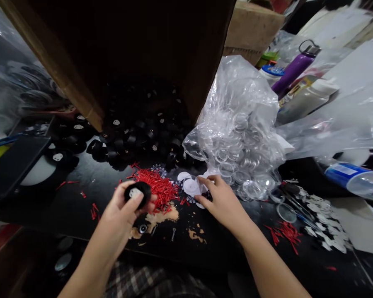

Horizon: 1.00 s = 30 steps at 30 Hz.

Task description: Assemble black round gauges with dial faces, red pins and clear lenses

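My left hand (124,207) grips a round black plastic part (137,193) with a white insert, held just above the dark table (105,182). Right beside it lies a heap of small red pins (157,186). My right hand (219,198) reaches palm down to a few white paper discs (191,186) lying by the pins, its fingers curled over them; whether it holds one is hidden. A pile of the same black parts (143,132) spills from an overturned cardboard box (127,49) behind.
A clear plastic bag of transparent rings (242,136) sits right of the box. A purple bottle (294,68) and a blue-capped plastic bottle (354,178) lie at the right. More red pins (286,231) and white cut-outs (323,219) are scattered at the front right.
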Each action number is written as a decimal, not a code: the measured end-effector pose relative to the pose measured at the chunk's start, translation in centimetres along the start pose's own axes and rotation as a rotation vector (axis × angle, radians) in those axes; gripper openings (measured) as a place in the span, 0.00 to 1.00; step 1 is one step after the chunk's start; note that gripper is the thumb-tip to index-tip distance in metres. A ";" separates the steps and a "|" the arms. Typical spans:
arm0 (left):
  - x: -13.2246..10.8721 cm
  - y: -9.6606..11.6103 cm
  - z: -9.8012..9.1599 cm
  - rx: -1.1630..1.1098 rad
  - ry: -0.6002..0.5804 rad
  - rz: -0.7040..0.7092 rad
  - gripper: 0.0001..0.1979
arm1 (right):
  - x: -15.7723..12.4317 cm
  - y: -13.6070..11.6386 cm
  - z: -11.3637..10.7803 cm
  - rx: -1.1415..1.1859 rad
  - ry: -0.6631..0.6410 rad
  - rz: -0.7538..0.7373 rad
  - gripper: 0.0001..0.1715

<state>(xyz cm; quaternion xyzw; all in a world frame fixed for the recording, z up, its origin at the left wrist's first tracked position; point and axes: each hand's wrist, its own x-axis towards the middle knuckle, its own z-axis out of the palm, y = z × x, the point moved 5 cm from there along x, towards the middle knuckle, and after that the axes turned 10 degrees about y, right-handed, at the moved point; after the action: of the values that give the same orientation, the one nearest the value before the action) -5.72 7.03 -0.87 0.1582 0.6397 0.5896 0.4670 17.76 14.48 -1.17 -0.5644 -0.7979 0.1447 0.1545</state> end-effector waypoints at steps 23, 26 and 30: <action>-6.2 -4.9 3.9 -0.434 -0.132 -0.369 0.13 | -4.1 -5.1 0.3 1.024 -0.176 0.188 0.31; -6.3 -5.0 3.7 -0.433 -0.128 -0.352 0.12 | -4.3 -5.1 0.4 0.996 -0.186 0.203 0.21; -6.5 -5.0 3.4 -0.498 -0.135 -0.351 0.15 | -4.4 -4.5 1.0 0.955 -0.155 0.364 0.09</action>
<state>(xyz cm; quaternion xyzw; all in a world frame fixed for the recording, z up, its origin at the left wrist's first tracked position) 2.06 2.93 -2.21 -0.0349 0.4606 0.6269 0.6275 14.87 8.83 -0.64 -0.5482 -0.5410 0.5588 0.3075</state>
